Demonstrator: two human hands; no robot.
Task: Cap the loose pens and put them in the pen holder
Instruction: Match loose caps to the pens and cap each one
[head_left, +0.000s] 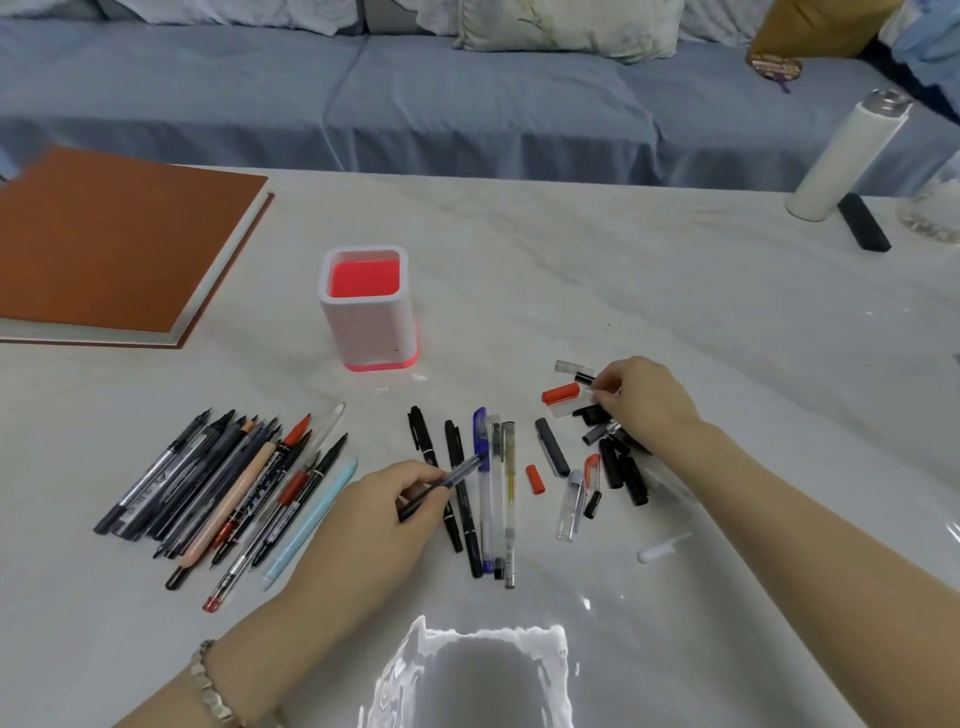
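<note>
Left hand (387, 512): fingers pinched on dark pen (447, 480), tip aimed up-right, forearm low over table (675, 270).
Right hand (641, 402): fingertips pinched in cap pile (605, 447); which cap held, cannot tell.
Risk: wrong cap chosen, poor fit; bare tip may mark fingers or marble; forearm sweep may scatter caps, roll them off.
Capped row (480, 488): between hands.
Uncapped pens (228, 493): fanned left.
Pen holder (368, 306): upright beyond, looks empty.
Notebook (119, 244): far left.
</note>
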